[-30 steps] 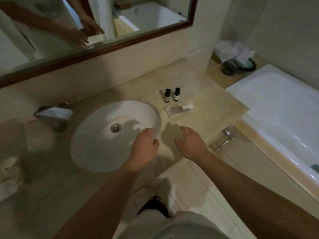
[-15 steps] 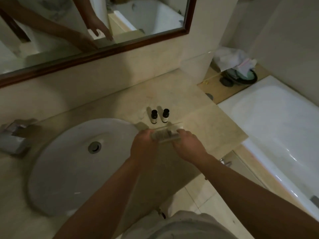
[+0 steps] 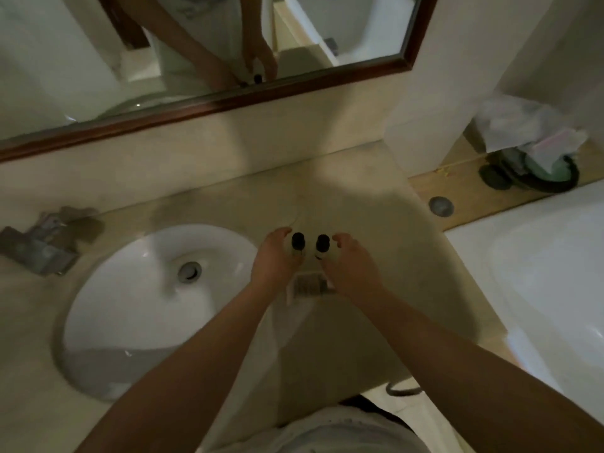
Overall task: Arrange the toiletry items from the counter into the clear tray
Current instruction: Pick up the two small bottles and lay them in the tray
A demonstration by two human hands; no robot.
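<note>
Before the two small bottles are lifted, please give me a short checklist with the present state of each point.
1. Left hand at the left bottle: ok.
2. Right hand at the right bottle: ok.
3. Fingers closed firmly on the bottles: cannot tell.
4. Both bottles upright with black caps on: ok.
5. Clear tray in view near the wrists: ok.
6. Free space in the tray: cannot tell.
</note>
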